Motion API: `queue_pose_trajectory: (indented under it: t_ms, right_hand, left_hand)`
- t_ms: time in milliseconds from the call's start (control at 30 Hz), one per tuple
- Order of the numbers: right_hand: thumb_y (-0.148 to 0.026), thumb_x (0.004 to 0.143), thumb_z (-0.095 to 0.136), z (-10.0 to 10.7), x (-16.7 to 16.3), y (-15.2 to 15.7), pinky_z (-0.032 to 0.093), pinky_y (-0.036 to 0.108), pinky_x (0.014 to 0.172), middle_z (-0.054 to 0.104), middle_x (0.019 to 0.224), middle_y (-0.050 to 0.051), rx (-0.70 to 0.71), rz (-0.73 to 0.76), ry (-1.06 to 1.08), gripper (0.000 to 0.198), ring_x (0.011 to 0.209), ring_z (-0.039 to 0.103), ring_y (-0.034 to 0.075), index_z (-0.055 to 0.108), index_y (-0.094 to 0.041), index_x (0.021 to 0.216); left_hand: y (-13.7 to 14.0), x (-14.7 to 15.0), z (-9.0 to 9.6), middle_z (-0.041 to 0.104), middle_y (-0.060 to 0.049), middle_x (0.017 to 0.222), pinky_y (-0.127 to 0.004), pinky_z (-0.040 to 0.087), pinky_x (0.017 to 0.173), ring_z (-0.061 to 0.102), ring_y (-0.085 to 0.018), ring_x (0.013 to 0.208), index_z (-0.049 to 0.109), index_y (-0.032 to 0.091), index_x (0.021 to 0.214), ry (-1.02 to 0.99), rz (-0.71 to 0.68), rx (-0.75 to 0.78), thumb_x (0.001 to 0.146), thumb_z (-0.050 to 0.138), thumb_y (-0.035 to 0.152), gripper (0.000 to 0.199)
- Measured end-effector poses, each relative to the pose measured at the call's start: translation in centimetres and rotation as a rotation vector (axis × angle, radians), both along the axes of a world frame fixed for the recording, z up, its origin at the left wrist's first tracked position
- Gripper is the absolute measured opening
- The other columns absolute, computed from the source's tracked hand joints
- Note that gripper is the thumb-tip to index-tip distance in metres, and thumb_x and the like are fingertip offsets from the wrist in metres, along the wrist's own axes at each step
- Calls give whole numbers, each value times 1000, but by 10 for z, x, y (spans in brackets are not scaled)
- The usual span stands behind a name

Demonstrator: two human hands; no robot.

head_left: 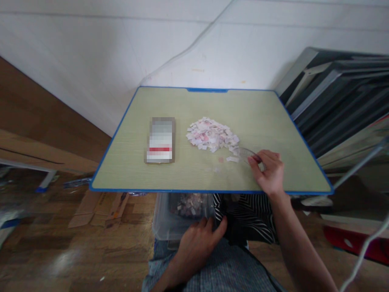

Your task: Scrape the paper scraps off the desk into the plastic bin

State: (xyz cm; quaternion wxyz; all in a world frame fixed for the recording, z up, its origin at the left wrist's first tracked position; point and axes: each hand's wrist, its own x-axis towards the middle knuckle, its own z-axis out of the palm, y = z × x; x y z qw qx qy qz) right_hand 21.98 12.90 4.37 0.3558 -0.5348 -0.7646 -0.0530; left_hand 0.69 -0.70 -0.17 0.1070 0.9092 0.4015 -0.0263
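A heap of small white and pink paper scraps (211, 134) lies in the middle of the folding table (158, 101). At the heap's near right edge, my right hand (269, 171) is closed on a clear, curved plastic piece (241, 153); its exact kind cannot be made out. The far end of this piece touches or overlaps a few loose scraps. Below the table edge, my left hand (200, 237) rests palm down, fingers stretched out, at the near side of a clear plastic bin (165, 231). Inside the bin are more paper bits (191, 204), partly hidden by the table.
A blurred-out flat rectangular item (160, 140) lies on the table's left side. Dark folded panels (343, 89) lean at the right. Cardboard (99, 209) lies on the wooden floor, and striped black-and-white cloth (255, 217) hangs under the table. A white wall stands behind.
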Motion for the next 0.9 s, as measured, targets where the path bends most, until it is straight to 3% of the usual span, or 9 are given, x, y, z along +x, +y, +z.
queue_pose_trajectory:
  t_ms: [167, 267, 433, 700, 800, 900]
  right_hand:
    - [-20, 78, 49, 1, 8, 1, 37, 32, 60, 49, 54, 0, -37, 117, -33, 21, 56, 48, 14, 46, -18, 57]
    - [-20, 78, 50, 2, 11, -1, 41, 30, 58, 52, 59, 1, 3, 28, 159, 16, 58, 52, 14, 49, -18, 62]
    - [-26, 79, 51, -4, 15, 0, 40, 23, 43, 55, 60, -1, -192, -124, 429, 10, 44, 51, 9, 54, -17, 75]
    - [-27, 72, 61, -7, 8, 7, 41, 24, 46, 61, 62, 3, -144, -90, 333, 12, 51, 52, 11, 60, -15, 70]
    - [-26, 74, 58, -3, 5, 7, 37, 22, 43, 56, 57, 0, -161, -36, 284, 13, 47, 47, 9, 57, -15, 66]
    - [-23, 74, 55, 0, 5, 3, 32, 21, 41, 48, 51, -2, -131, -77, 306, 17, 44, 41, 7, 51, -16, 59]
  left_hand:
    - [0, 0, 2, 59, -7, 89, -26, 48, 54, 58, -18, 72, 29, 19, 130, -6, 3, -12, 81, 47, 11, 52]
    - [0, 0, 3, 59, -6, 88, -26, 48, 53, 58, -19, 70, 30, 18, 129, -4, 2, -11, 81, 47, 9, 53]
    - [-1, 0, 2, 59, -7, 88, -27, 49, 54, 58, -19, 71, 30, 18, 129, -6, 3, -6, 80, 48, 9, 53]
    - [1, 0, 3, 59, -7, 89, -26, 49, 55, 58, -18, 71, 29, 19, 130, 16, -6, -17, 80, 47, 10, 54]
    - [1, 0, 3, 59, -7, 88, -28, 49, 55, 59, -19, 71, 29, 18, 129, 10, -4, -17, 80, 47, 9, 53]
    - [2, 0, 3, 60, -7, 88, -29, 50, 54, 59, -20, 71, 30, 18, 129, 4, -6, -12, 80, 47, 9, 53]
